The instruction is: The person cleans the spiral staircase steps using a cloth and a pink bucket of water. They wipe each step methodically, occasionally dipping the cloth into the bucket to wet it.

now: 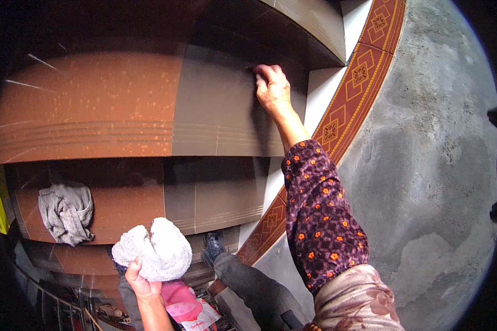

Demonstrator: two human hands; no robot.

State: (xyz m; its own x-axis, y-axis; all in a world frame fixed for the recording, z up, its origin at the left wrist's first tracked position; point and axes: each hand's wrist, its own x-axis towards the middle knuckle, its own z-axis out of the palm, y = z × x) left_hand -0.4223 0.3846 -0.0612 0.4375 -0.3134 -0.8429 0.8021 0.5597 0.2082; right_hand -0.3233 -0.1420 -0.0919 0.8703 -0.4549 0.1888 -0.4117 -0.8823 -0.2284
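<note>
White cloth (168, 255) in the left hand (141, 284); right hand (273, 88) at the upper step (218, 105)

Seen from above, a person works on a tiled staircase. The left hand grips the white cloth, a bunched, fluffy bundle held above the lower steps, with the thumb pressed against its near edge. The right arm, in a dark sleeve (326, 215) with small orange flowers, extends over the upper step. Its fingers are bent inward near the right end of the tread; whether they touch the tile or hold anything cannot be told.

A crumpled grey cloth (66, 212) lies on the step below, toward the left. A red patterned border (329, 131) follows the right side of the stairs, next to a grey wall (425, 165). A dark shoe (213, 246) shows to the right of the white cloth, and a pink item (180, 302) just below it.
</note>
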